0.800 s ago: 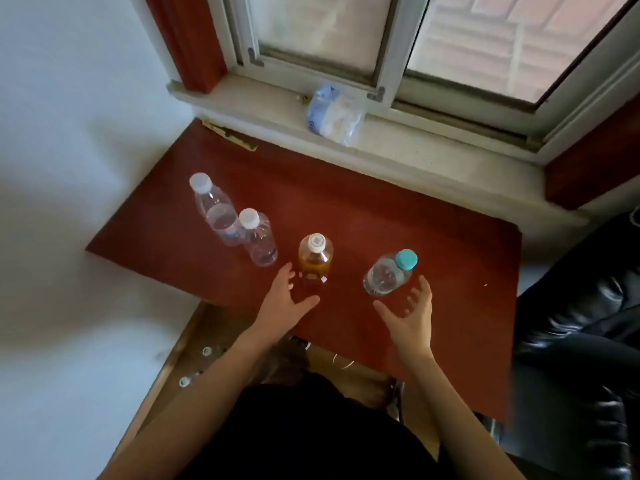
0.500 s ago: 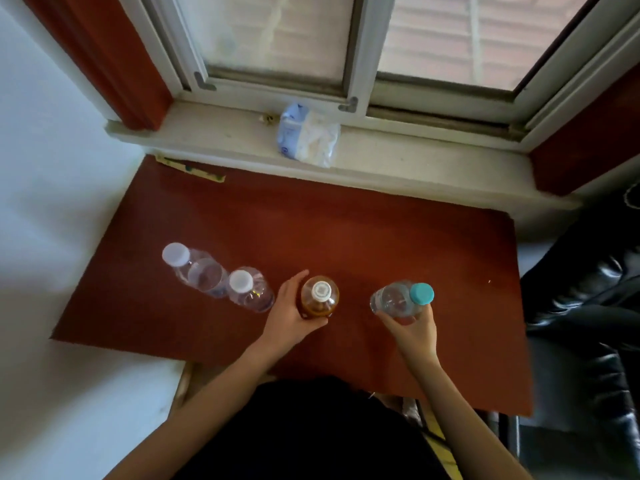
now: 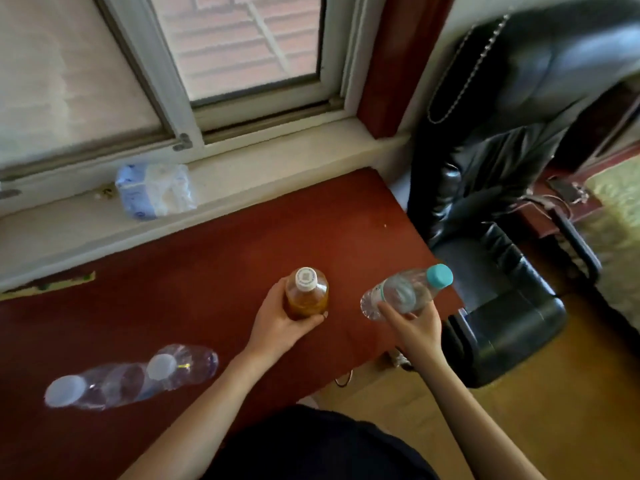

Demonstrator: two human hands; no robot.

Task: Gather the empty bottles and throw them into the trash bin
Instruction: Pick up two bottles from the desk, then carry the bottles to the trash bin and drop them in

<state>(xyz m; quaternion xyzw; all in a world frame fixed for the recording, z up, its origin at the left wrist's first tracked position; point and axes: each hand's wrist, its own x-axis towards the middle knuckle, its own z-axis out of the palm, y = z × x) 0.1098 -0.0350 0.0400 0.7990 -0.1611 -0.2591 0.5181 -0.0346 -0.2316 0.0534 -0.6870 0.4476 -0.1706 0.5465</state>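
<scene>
Both held bottles now sit nearer the table's (image 3: pixel 173 289) right edge. Left hand (image 3: pixel 277 323) wraps the amber bottle (image 3: pixel 306 296); right hand (image 3: pixel 414 323) clasps the teal-capped bottle (image 3: pixel 405 292), tilted at that edge. Two clear bottles (image 3: pixel 131 375) stand front-left, touching; bare tabletop between.

Red-brown surface (image 3: pixel 173 278) runs under a window (image 3: pixel 207 64). Crumpled blue-white plastic packet (image 3: pixel 156 190) lies on the sill (image 3: pixel 259 161). Black leather chair (image 3: pixel 502 202) stands just beside the surface's right end, on wooden floor (image 3: pixel 519 427). Brick wall visible through the glass.
</scene>
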